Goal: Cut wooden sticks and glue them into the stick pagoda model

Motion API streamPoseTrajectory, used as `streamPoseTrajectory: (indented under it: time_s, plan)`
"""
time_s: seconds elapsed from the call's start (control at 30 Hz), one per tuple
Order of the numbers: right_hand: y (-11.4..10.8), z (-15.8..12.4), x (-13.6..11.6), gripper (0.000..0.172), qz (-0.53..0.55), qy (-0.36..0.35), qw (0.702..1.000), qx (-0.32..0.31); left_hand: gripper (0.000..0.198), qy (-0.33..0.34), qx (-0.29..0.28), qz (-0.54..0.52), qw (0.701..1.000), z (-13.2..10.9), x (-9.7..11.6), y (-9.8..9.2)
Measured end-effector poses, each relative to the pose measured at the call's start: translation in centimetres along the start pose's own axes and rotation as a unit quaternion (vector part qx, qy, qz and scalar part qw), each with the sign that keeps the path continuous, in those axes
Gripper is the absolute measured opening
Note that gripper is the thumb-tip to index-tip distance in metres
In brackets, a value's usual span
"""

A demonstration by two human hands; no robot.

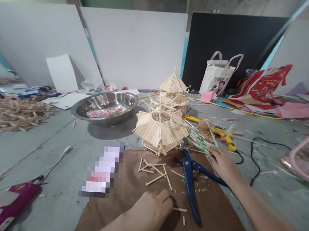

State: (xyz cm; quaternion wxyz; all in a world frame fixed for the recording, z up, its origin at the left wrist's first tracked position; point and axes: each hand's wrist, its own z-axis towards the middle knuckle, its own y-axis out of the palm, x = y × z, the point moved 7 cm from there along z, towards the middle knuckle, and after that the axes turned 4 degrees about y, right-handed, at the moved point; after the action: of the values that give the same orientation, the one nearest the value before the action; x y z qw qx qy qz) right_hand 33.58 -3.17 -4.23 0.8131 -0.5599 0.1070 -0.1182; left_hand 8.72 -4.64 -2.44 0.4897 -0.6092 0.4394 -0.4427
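My left hand rests low over the brown mat, fingers curled closed; what they hold is hidden. A short wooden stick lies right at its fingertips. My right hand reaches to the green-printed packet of sticks, thumb and fingers pinched at the end of a thin wooden stick. Between the hands lie blue-handled cutters, jaws toward the model. Several cut stick pieces are scattered on the mat. Behind them stands a tiered pagoda model made of sticks.
A steel basin with a plastic packet stands left of the model. A yellow glue gun and black cable lie right. A magenta tool is at lower left, near a pixelated rectangle. Behind are a paper bag and stick pile.
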Motion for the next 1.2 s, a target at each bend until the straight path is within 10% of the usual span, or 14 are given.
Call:
streamPoseTrajectory:
  time_s: [0.27, 0.53, 0.97, 1.2]
  plan:
    - [-1.1, 0.2, -0.6, 0.027, -0.033, -0.009, 0.999, -0.025, 0.017, -0.012, 0.008, 0.039, 0.999, -0.1, -0.2, -0.9]
    - [-4.7, 0.5, 0.1, 0.026, 0.105, 0.042, 0.991, 0.067, 0.022, -0.116, 0.037, 0.071, 0.99, 0.2, -5.5, -2.4]
    - [-13.9, 9.4, -4.8, 0.019, 0.626, 0.001, 0.777, 0.065, 0.024, -0.161, 0.077, 0.023, 0.984, 0.4, -6.9, -3.2]
    - [-17.6, 14.8, -9.9, 0.01, 0.665, -0.056, 0.742, 0.072, 0.022, -0.169, 0.186, -0.018, 0.968, -0.8, -8.2, -11.8]
